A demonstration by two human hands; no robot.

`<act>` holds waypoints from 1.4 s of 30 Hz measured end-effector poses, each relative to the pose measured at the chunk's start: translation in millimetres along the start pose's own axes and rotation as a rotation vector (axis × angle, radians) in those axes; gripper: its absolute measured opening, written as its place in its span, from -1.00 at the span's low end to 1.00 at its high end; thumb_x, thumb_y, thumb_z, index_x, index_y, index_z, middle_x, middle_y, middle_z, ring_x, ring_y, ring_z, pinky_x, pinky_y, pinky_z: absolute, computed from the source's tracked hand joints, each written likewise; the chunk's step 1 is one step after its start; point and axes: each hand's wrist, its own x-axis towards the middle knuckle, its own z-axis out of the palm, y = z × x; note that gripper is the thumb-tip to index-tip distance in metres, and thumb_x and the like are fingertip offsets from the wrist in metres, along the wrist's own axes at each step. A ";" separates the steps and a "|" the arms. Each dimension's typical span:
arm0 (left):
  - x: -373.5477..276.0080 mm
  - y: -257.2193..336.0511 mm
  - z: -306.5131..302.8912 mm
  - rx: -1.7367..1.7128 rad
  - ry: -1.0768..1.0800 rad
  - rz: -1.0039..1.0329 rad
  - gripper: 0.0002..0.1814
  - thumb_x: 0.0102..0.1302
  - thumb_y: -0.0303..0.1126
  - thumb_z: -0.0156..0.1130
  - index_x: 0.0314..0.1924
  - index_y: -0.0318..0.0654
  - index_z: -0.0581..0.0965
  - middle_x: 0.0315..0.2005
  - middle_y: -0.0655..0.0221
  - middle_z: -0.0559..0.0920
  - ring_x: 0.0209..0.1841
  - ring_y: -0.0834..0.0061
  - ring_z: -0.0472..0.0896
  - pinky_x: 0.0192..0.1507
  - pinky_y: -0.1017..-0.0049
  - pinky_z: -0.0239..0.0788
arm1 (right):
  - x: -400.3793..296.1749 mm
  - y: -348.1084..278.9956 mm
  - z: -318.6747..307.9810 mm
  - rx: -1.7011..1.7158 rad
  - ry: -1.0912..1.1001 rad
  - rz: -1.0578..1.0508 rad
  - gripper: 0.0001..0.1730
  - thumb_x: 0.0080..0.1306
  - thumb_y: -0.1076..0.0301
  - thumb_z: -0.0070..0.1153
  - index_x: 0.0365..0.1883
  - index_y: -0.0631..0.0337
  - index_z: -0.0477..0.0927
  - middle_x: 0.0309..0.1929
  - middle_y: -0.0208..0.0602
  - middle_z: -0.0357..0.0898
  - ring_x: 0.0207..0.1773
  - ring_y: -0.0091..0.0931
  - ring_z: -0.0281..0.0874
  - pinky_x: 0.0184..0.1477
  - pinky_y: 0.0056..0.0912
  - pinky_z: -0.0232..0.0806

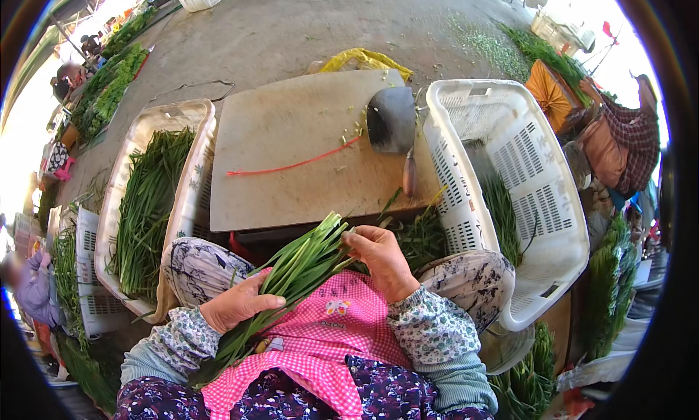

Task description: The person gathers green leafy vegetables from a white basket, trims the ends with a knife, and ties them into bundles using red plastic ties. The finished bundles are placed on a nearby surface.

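Note:
My left hand [243,302] is closed around a bunch of long flat green leaves, likely garlic chives [303,256], lying slantwise over my lap. The pale cut ends point up and away from me. At those ends my right hand [379,259] pinches with thumb and forefinger; whether a single stalk is between them is too small to tell. Beyond my knees lies a worn cutting board [273,125]. Across it runs a thin red tie [306,163]. A cleaver with a broad dark blade [391,120] and wooden handle rests at the board's right side.
To the left stands a white plastic crate [210,120] full of chives [153,201]. Another white crate [546,201] on the right holds some chives [499,218] along its near side. Loose leaves [420,237] lie below the board. A person in a checked garment [628,130] is at far right.

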 end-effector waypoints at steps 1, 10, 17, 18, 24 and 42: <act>1.8 -3.6 -0.3 -0.010 0.004 0.000 -0.25 0.37 -0.36 0.30 0.51 -0.29 0.26 0.32 0.36 0.49 0.32 0.54 0.41 0.41 0.48 0.18 | 0.9 2.7 -1.7 0.011 0.048 -0.017 -0.85 0.46 0.38 0.21 -0.20 0.27 0.73 -0.31 -0.43 0.72 -0.28 -0.65 0.61 -0.12 -0.55 0.43; 0.0 -5.5 -3.8 -0.105 0.075 -0.023 -0.43 0.37 -0.26 0.18 0.32 -0.40 0.43 0.00 0.17 0.67 0.07 0.39 0.60 0.26 0.42 0.35 | -14.1 -93.1 -97.6 0.652 0.416 -0.680 -0.83 0.58 0.34 -0.01 -0.12 0.25 0.55 -0.43 -0.43 0.50 -0.53 -0.68 0.29 -0.46 -0.59 0.31; 11.7 -13.8 -1.9 -0.076 -0.009 -0.021 -0.34 0.40 -0.37 0.17 0.48 -0.32 0.29 0.18 0.25 0.59 0.14 0.47 0.57 0.29 0.46 0.34 | -16.9 -69.3 2.0 -0.858 0.149 -0.678 -0.73 0.21 0.42 0.43 -0.13 0.27 0.72 -0.41 -0.25 0.68 -0.46 -0.57 0.60 -0.39 -0.44 0.44; 13.5 -19.1 -2.5 -0.073 -0.023 -0.010 -0.35 0.42 -0.36 0.18 0.48 -0.32 0.30 0.22 0.29 0.56 0.18 0.50 0.53 0.31 0.48 0.31 | -13.3 -61.9 11.6 -0.950 0.074 -0.530 -0.68 0.21 0.35 0.43 -0.10 0.30 0.72 -0.35 -0.09 0.70 -0.43 -0.38 0.67 -0.36 -0.32 0.48; 12.7 -26.3 1.3 0.098 0.000 0.032 -0.41 0.50 -0.30 0.11 0.46 -0.35 0.32 0.21 0.36 0.56 0.17 0.59 0.48 0.24 0.53 0.31 | 6.6 -21.3 14.3 -0.945 -0.078 -0.497 -0.71 0.27 0.32 0.34 -0.07 0.20 0.72 -0.24 -0.01 0.71 -0.20 -0.09 0.68 -0.17 -0.19 0.50; 0.0 -19.4 -15.6 -0.304 0.036 0.018 -0.37 0.41 -0.15 0.03 0.34 -0.46 0.39 -0.04 -0.02 0.68 -0.30 0.39 0.69 -0.27 0.48 0.58 | -20.8 -13.8 -54.2 -1.782 -0.086 -0.111 -0.75 0.23 0.24 0.33 -0.16 0.13 0.71 -0.15 -0.24 0.74 0.04 -0.20 0.67 0.06 -0.12 0.43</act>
